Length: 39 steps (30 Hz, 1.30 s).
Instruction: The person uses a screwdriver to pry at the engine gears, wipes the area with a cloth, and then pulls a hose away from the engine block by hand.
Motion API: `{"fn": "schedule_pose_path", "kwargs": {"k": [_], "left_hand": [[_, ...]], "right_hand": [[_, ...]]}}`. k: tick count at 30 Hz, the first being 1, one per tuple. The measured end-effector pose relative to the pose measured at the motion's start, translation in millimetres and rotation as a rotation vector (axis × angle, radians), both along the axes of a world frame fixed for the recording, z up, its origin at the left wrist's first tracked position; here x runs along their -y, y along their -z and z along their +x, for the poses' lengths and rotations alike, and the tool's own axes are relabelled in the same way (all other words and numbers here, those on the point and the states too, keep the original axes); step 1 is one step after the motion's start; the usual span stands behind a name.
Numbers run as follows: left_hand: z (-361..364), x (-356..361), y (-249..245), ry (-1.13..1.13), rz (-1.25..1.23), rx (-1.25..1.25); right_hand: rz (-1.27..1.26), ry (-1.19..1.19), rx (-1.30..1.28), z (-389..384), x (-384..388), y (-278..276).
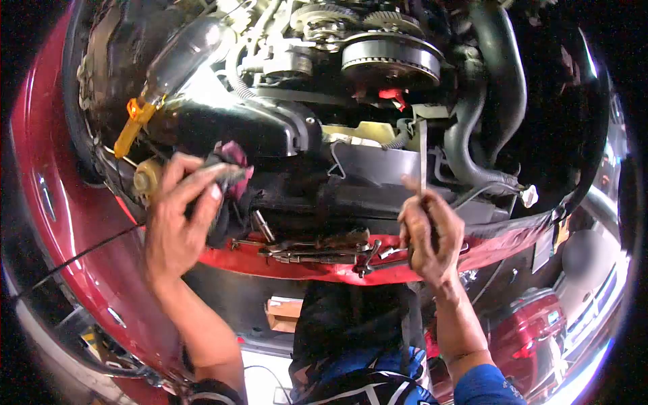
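Metal tool (pixel 423 155) in right hand (pixel 433 233), rag (pixel 236 174) in left hand (pixel 181 219)

Engine bay (pixel 317 196): toothed pulley (pixel 391 65) far middle, dark hose (pixel 460 142) to right. Tan box (pixel 287 310) near, contents unclear. Tool narrow, straight, pale, right of centre, pointing far; right fingers closed round it. Rag crumpled, dark with magenta, left of centre; left fingers pinch it.

Cloth (pixel 236 169): dark and magenta, bunched, held near the engine bay's front edge (pixel 317 272). Metal tool (pixel 423 152): slim, straight, held pointing inward.
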<state>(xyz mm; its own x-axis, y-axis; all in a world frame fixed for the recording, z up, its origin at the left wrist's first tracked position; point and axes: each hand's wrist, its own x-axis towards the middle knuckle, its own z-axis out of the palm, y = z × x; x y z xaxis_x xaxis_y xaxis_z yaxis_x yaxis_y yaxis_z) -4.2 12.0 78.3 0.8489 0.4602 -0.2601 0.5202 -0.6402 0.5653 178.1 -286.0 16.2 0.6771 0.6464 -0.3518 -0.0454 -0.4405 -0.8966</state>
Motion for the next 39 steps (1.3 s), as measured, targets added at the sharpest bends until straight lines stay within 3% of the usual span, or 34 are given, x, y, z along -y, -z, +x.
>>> {"fn": "schedule_pose_path", "kwargs": {"k": [4,5,7,8,9,11,14,17,20,24,25,27,29,31,32,35,36,39], "left_hand": [[-71,44,22,-0.286,0.036,-0.139],[-79,56,27,-0.256,0.188,-0.113],[-89,76,42,-0.434,0.291,0.073],[-93,92,50,-0.739,-0.007,0.289],[-88,98,51,-0.895,-0.264,0.511],[-73,107,42,-0.993,-0.676,0.649],[-70,108,49,-1.07,-0.781,0.644],[-69,102,60,-1.242,-0.824,0.816],[-77,87,68,-1.269,-0.806,0.889],[-75,82,79,-1.302,-0.844,0.87],[-69,80,78,-1.256,-0.831,0.85],[-47,81,70,-1.164,-0.807,0.808],[-21,88,54,-1.048,-0.861,0.75],[-1,103,55,-0.797,-0.891,0.727],[7,104,56,-0.625,-0.765,0.692],[39,122,63,-0.493,-0.735,0.69],[46,124,64,-0.48,-0.699,0.677],[61,127,74,-0.423,-0.508,0.654]], "right_hand": [[0.067,-0.352,-0.062,-32,-27,-10],[0.092,-0.413,-0.085,-42,-35,-12],[0.136,-0.543,-0.129,-60,-50,-15],[0.149,-0.628,-0.198,-68,-53,-16],[0.159,-0.71,-0.269,-77,-54,-16],[0.187,-0.772,-0.322,-93,-62,-18],[0.164,-0.832,-0.334,-105,-67,-14],[0.068,-0.862,-0.345,-101,-72,-18],[-0.099,-0.857,-0.406,-91,-68,-29],[-0.072,-0.755,-0.361,-73,-50,-38],[0.008,-0.677,-0.331,-70,-51,-42],[0.174,-0.089,-0.807,-74,-33,-42],[0.08,-0.045,-0.69,-54,-63,-50],[0.133,0.151,-0.652,-45,-80,-42],[0.161,0.223,-0.765,-36,-86,-37],[0.07,0.445,-0.644,-19,-98,-13],[0.149,0.359,-0.72,-10,-100,-7],[0.02,0.116,-0.197,-11,-105,-8]]}}
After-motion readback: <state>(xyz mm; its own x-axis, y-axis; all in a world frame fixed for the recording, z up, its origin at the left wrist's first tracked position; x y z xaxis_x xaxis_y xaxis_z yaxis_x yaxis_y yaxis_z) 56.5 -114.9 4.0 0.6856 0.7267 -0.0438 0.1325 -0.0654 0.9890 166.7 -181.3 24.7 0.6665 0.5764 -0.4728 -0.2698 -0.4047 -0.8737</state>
